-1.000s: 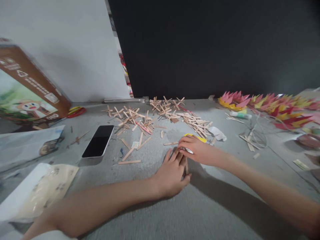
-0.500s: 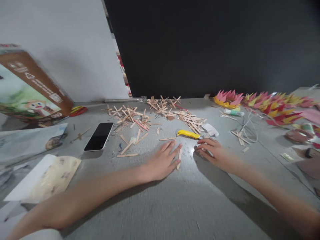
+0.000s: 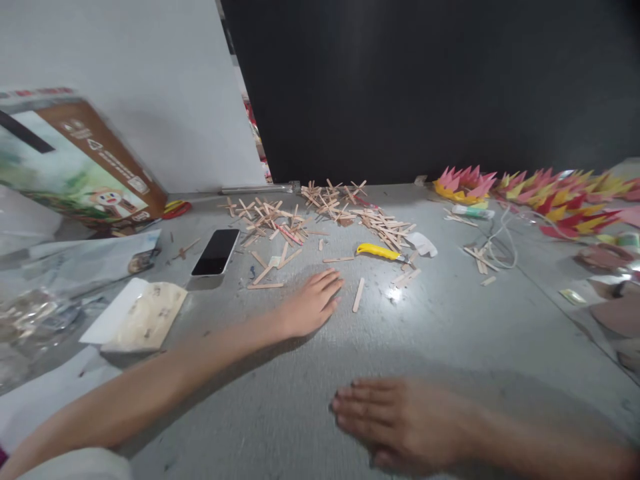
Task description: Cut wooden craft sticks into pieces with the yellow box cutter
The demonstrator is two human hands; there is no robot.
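My left hand (image 3: pixel 311 303) rests palm down on the grey table (image 3: pixel 280 413), fingers stretched out, holding nothing. Just right of its fingertips lies a single wooden stick (image 3: pixel 358 295). Nearer the front edge, my right hand (image 3: pixel 395 420) is flat and a bit blurred, its fingers extended and nothing in it. A yellow cutter (image 3: pixel 379 251) lies beyond both hands, with small stick pieces (image 3: pixel 407 277) by its blade. Farther back are heaps of wooden sticks, one on the left (image 3: pixel 270 220) and another on the right (image 3: pixel 387 229), many of them crossed.
A phone (image 3: pixel 216 252), a paper packet (image 3: pixel 150 317) and a printed box (image 3: pixel 100 167) occupy the left. On the right are pink and yellow paper crowns (image 3: pixel 463 185), a glue stick (image 3: pixel 473 212), a white cord (image 3: pixel 505 247) and a tape roll (image 3: pixel 605 257). A black panel (image 3: pixel 425 87) stands behind.
My right hand has moved from beside the cutter toward the front edge. My left hand has shifted left, away from the single stick. The camera view has shifted slightly.
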